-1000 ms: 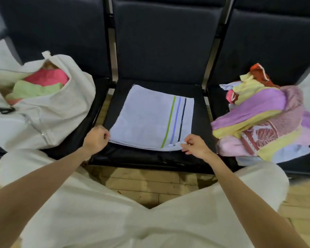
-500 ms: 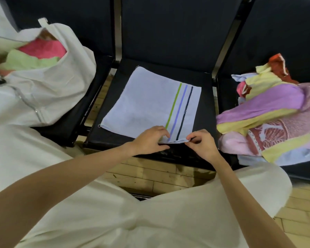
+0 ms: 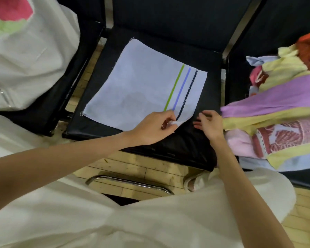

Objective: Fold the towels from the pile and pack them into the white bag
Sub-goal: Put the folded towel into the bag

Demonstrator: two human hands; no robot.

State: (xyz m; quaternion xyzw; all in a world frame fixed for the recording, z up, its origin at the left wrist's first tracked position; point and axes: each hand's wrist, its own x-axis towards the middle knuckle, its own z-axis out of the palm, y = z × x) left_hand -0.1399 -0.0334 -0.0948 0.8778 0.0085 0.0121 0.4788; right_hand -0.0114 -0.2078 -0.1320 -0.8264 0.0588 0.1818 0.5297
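Note:
A pale lilac towel (image 3: 140, 90) with green, blue and black stripes lies folded flat on the middle black seat (image 3: 183, 145). My left hand (image 3: 154, 127) pinches its near right corner and lifts it slightly. My right hand (image 3: 210, 122) hovers just right of that corner with relaxed fingers, holding nothing. The white bag (image 3: 30, 61) sits on the left seat, with pink and green towels showing in its mouth. The pile of coloured towels (image 3: 276, 115) lies on the right seat.
Black seat backs run across the far side. A chrome chair bar (image 3: 129, 181) and wooden floor (image 3: 132, 163) show below the seat. My white-clothed lap fills the bottom of the view.
My left hand crossed from the towel's near left corner to its near right corner and now pinches it. My right hand let go of that corner and drew slightly right. The camera leaned closer.

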